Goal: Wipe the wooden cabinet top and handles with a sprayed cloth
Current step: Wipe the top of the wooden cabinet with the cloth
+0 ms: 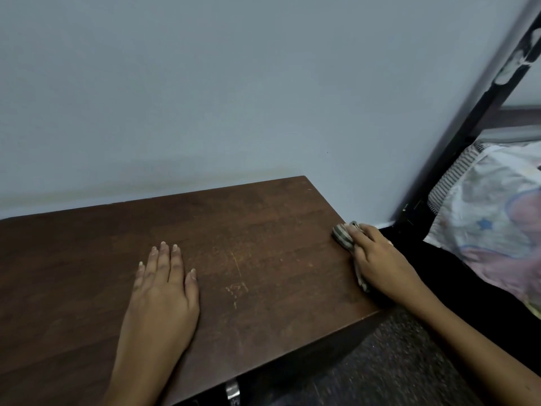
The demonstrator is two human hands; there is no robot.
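The dark brown wooden cabinet top (248, 230) fills the lower left and runs up to the wall. My left hand (164, 291) lies flat on it, palm down, fingers slightly apart, holding nothing. My right hand (377, 256) presses a grey striped cloth (342, 234) against the top's right edge; the cloth sticks out past the fingertips and below the palm. A metal handle (232, 391) shows on the cabinet front at the bottom edge, partly cut off. Pale scratch marks sit between the two hands.
A pale blue-grey wall (205, 98) stands right behind the cabinet. To the right, a dark bed frame post (480, 112) slants upward, with a patterned pillow (491, 218) and dark bedding beside it. Speckled dark floor (395, 361) lies below the cabinet's right end.
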